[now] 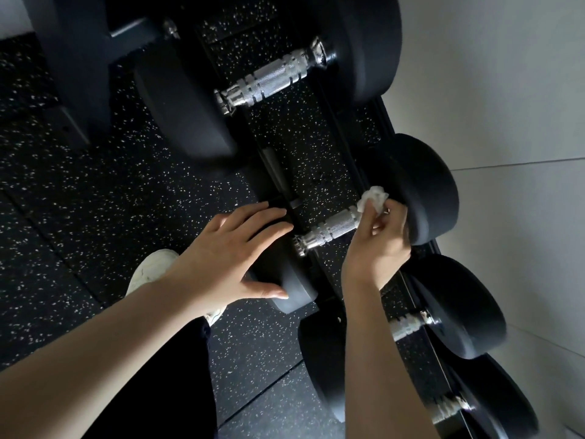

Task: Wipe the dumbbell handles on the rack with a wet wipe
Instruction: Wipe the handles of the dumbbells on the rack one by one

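A black dumbbell lies across the rack [319,147] in the middle of the view, its knurled chrome handle [329,229] running between two round black heads. My right hand [380,239] grips a crumpled white wet wipe [373,198] pressed on the far end of that handle, beside the far head [433,191]. My left hand [228,258] rests spread over the near head [294,293], fingers apart, thumb along its lower edge. A larger dumbbell with a bare chrome handle [272,77] sits above. Two more handles [408,326] [449,407] show lower right.
The rack runs diagonally from top centre to bottom right beside a white tiled wall [522,90]. Black speckled rubber flooring [79,201] fills the left. My white shoe [148,274] and dark trouser leg stand close to the rack. A dark machine frame [79,58] stands top left.
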A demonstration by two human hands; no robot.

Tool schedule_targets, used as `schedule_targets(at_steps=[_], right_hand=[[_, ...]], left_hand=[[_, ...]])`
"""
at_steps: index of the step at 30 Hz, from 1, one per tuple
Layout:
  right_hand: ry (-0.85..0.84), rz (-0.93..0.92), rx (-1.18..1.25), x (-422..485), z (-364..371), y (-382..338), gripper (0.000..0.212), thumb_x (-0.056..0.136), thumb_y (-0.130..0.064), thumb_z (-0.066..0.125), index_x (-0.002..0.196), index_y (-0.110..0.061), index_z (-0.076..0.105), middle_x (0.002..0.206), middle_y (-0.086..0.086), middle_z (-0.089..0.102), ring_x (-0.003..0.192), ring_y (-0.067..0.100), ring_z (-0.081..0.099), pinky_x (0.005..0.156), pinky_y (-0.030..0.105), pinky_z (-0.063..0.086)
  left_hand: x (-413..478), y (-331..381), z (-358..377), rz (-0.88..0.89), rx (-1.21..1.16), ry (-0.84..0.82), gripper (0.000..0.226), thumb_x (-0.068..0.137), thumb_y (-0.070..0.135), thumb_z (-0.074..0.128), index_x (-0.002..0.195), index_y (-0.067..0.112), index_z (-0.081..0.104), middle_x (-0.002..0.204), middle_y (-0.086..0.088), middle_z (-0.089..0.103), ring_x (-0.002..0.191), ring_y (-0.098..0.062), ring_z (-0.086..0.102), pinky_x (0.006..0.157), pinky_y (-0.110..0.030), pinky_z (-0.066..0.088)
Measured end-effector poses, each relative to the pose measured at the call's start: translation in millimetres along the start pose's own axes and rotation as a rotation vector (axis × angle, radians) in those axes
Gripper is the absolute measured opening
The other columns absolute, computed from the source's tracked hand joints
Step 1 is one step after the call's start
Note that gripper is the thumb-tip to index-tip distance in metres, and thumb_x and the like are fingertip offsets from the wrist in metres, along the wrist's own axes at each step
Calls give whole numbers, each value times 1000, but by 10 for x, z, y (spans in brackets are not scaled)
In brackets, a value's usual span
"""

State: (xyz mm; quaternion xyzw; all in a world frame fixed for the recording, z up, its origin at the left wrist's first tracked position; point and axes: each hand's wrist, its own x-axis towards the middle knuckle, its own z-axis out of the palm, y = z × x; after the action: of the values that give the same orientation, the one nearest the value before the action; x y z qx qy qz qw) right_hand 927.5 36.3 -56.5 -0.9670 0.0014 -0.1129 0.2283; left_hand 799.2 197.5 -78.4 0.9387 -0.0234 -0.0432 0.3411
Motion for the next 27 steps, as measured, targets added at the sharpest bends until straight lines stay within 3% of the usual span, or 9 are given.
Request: schedule_targets(at_steps=[8, 11, 16, 21, 27], right_hand=[[88, 226, 195, -94, 36, -43, 17, 89, -14, 62, 96, 2, 62, 96, 15, 65, 66, 8, 56, 57, 1, 42], [36, 324, 265, -66, -52, -59, 16, 88, -14, 62, 95, 0, 62, 94, 16, 66, 75, 19, 63, 61, 2, 43], [-139, 284, 374, -68, -387, -260, 16, 89, -16, 62, 97, -2, 61, 95, 13, 65, 72, -3, 55, 62, 2, 42], [-221, 278, 439, -68, -558, -508, 14, 89, -20, 63, 98, -10, 61, 92, 3, 63, 73, 0, 56, 62, 6, 44], [-261, 297, 465, -110, -363, -881, 11, 87, -17, 64, 89, -23, 55, 89, 1, 62, 76, 7, 58, 63, 15, 48]], left_hand=[[23, 45, -69, -16, 53, -83, 87, 72, 77, 41, 139, 21, 45, 147, 2, 42, 134, -20, 34, 94, -47, 45], [58, 85, -148, 1, 108, -135, 89, 72, 77, 40, 138, 18, 45, 144, -1, 45, 132, -21, 37, 92, -49, 47], [132, 179, -408, 38, 240, -218, 91, 76, 77, 33, 139, 12, 46, 139, -5, 50, 126, -25, 44, 91, -47, 48], [246, 195, -812, 62, 352, -210, 83, 80, 70, 33, 133, 9, 52, 134, -8, 56, 123, -27, 53, 93, -45, 50], [400, -137, -1244, 46, 467, -191, 83, 82, 68, 32, 136, 8, 52, 139, -9, 52, 131, -28, 46, 99, -46, 44]])
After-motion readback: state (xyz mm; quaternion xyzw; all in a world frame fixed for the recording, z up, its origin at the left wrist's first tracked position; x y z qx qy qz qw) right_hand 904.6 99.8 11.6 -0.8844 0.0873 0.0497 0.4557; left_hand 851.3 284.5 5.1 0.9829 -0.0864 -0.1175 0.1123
